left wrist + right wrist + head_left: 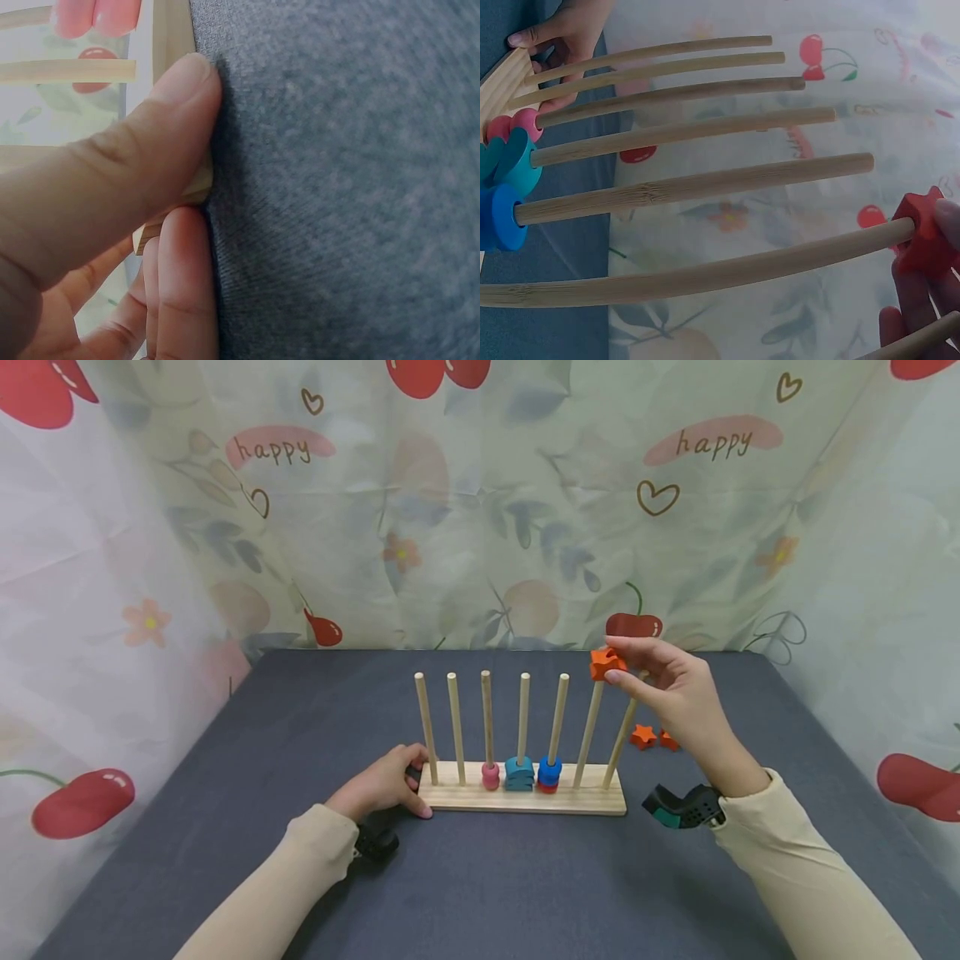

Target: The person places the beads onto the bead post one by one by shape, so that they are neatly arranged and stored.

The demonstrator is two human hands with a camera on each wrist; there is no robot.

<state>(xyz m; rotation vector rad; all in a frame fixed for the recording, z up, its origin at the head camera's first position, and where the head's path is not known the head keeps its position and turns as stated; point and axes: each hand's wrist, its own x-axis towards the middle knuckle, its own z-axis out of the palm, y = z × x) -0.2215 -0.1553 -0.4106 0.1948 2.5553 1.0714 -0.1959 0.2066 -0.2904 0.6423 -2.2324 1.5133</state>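
Observation:
A wooden peg board with several upright pegs stands on the table. At its left end my left hand grips the base, thumb along the front edge and fingers at the corner. My right hand pinches an orange star bead between thumb and fingers. The star is at the top of the second peg from the right; the right wrist view shows the peg tip meeting it. Pink beads, teal beads, and blue beads over red sit low on the middle pegs.
Two more orange stars, one nearer and one partly behind the right wrist, lie on the dark tablecloth right of the board. A patterned curtain closes off the back and sides.

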